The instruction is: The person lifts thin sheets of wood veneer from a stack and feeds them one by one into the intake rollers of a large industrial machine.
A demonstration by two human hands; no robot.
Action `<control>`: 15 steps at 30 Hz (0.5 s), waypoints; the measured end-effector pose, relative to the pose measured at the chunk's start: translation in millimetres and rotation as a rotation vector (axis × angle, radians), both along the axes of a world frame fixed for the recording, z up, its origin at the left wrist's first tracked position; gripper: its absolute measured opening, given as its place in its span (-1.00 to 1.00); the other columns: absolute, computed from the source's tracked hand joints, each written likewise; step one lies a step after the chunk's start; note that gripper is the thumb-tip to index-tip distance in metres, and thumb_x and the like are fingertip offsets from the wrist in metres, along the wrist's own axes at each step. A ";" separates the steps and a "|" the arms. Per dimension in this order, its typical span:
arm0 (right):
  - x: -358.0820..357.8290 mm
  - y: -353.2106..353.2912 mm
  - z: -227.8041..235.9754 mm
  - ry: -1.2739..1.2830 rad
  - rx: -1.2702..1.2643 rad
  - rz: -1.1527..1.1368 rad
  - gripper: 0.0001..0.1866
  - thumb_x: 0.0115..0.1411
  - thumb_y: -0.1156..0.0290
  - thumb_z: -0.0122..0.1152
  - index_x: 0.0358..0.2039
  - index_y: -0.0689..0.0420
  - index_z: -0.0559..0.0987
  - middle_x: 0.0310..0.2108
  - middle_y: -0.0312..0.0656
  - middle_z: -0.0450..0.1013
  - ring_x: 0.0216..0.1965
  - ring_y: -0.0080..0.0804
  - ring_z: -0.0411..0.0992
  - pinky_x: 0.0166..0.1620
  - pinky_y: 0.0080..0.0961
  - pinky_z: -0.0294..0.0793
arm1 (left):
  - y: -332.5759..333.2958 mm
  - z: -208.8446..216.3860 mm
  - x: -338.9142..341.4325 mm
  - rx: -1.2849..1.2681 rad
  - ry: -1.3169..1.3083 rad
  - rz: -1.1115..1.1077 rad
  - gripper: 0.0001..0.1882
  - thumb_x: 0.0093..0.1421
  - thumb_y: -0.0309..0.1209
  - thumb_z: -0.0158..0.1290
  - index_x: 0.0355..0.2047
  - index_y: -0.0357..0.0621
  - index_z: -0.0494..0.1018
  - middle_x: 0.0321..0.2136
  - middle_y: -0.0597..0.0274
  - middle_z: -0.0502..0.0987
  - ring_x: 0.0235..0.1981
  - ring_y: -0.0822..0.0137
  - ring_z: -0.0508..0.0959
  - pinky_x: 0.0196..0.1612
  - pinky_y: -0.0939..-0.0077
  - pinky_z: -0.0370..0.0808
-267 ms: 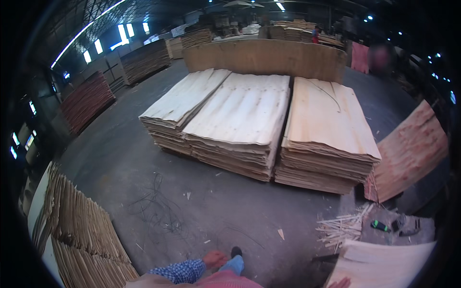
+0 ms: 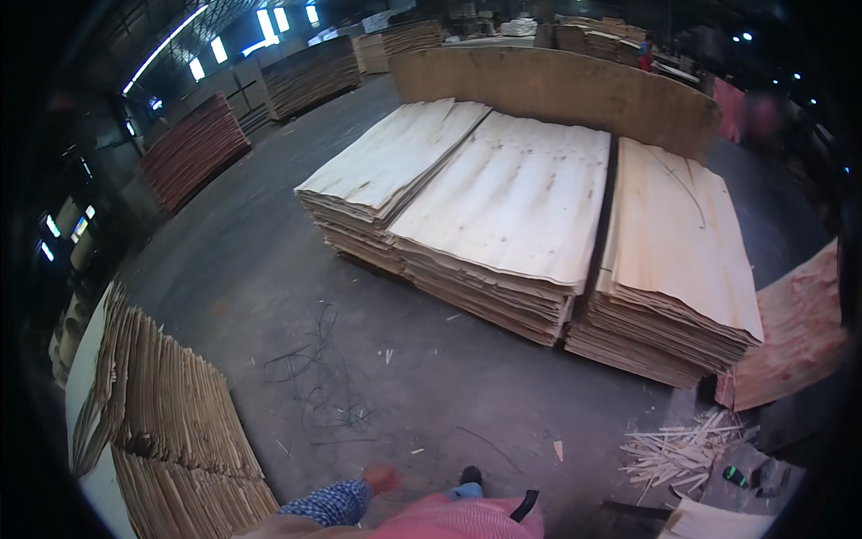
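Hanging over the floor on the near side of the middle stack of pale wooden sheets, well apart from it, the left hand looks slack, with nothing in its grasp. The right hand is out of view, so its state cannot be told. Nearest to the left hand, a tangle of thin dark strands lies in front of the middle stack. To the near left of that stack stands a rough-edged stack of layered sheets. The left stack is just beside the middle stack; the right stack stands across a narrow gap from it. Behind the middle stack is an upright brown panel; to its near right are scattered wood strips and a pale sheet.
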State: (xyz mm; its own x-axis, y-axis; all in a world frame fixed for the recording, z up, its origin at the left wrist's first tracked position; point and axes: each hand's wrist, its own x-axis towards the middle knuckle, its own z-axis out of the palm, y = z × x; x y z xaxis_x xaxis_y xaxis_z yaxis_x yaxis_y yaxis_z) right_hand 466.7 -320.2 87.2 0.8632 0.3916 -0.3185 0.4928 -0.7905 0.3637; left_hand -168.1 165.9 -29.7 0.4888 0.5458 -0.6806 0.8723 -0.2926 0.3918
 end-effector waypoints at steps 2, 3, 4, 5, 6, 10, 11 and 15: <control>27.5 32.4 5.7 0.116 -0.050 -0.215 -0.57 0.30 0.12 -0.16 -0.08 0.11 0.56 -0.01 0.07 0.48 -0.04 0.14 0.45 0.05 0.01 0.40 | 29.6 -12.8 5.7 -0.465 -0.336 0.993 -0.64 0.25 -0.27 0.05 0.00 -0.17 0.43 -0.07 0.11 0.57 -0.08 0.17 0.58 -0.02 0.31 0.51; 38.3 69.3 -8.4 0.110 0.059 -0.346 -0.63 0.27 0.10 -0.07 -0.10 -0.01 0.59 -0.06 0.03 0.52 -0.13 0.14 0.50 -0.01 0.07 0.43 | 64.7 -2.5 14.0 -0.656 -0.518 1.490 -0.64 0.27 -0.27 0.04 0.01 -0.18 0.41 -0.03 0.09 0.55 -0.05 0.15 0.56 0.00 0.30 0.50; 27.7 119.0 -3.3 -0.045 0.135 -0.217 -0.62 0.27 0.11 -0.05 -0.07 0.02 0.58 -0.04 0.04 0.50 -0.07 0.14 0.47 0.03 0.06 0.41 | 86.6 16.2 31.2 -0.681 -0.582 1.542 -0.64 0.28 -0.28 0.03 0.03 -0.18 0.40 0.00 0.07 0.53 -0.03 0.14 0.55 0.01 0.29 0.50; 17.5 176.5 -0.1 -0.197 0.212 -0.088 -0.61 0.27 0.13 -0.03 -0.04 0.06 0.57 -0.02 0.05 0.49 -0.02 0.14 0.45 0.06 0.05 0.39 | 109.4 37.1 50.0 -0.705 -0.646 1.591 -0.64 0.29 -0.28 0.02 0.04 -0.19 0.39 0.02 0.06 0.50 -0.01 0.13 0.54 0.02 0.28 0.50; 14.9 235.7 -18.7 -0.217 0.376 0.122 -0.58 0.27 0.15 -0.02 0.03 0.10 0.52 0.05 0.05 0.44 0.08 0.13 0.37 0.13 0.01 0.33 | 140.0 62.4 58.1 -0.705 -0.725 1.649 -0.64 0.31 -0.29 0.01 0.05 -0.19 0.37 0.05 0.04 0.48 0.01 0.12 0.53 0.04 0.27 0.49; -22.3 465.7 -127.8 0.422 0.796 0.176 -0.57 0.28 0.15 0.04 0.05 0.13 0.51 0.02 0.15 0.44 0.13 0.00 0.36 0.18 -0.24 0.30 | 247.3 64.6 84.2 -0.637 -0.861 1.635 -0.66 0.34 -0.25 -0.02 0.00 -0.21 0.40 -0.05 0.08 0.55 -0.06 0.18 0.57 -0.07 0.34 0.54; -52.4 533.1 -79.4 0.504 0.710 0.239 -0.57 0.27 0.15 0.03 0.00 0.19 0.53 -0.02 0.17 0.45 0.09 0.07 0.39 0.14 -0.22 0.34 | 276.6 69.5 96.1 -0.619 -0.861 1.621 -0.65 0.34 -0.25 -0.02 0.01 -0.21 0.39 -0.04 0.08 0.54 -0.05 0.18 0.57 -0.06 0.33 0.54; -65.4 719.2 -95.7 0.781 0.720 0.448 -0.68 0.23 0.24 0.01 -0.24 0.24 0.56 -0.30 0.14 0.51 -0.20 0.16 0.47 -0.08 -0.09 0.44 | 371.8 95.9 98.4 -0.584 -0.913 1.692 -0.68 0.33 -0.26 -0.01 -0.01 -0.19 0.39 -0.04 0.09 0.54 -0.08 0.18 0.57 -0.04 0.30 0.55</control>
State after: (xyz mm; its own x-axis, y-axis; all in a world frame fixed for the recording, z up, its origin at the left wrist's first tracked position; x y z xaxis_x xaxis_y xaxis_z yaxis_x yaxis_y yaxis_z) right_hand 401.3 399.0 -8.5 0.2664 0.9214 -0.2830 0.6737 -0.3880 -0.6290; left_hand -69.7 537.7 66.2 0.0549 0.5855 -0.8088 -0.3955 0.7565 0.5207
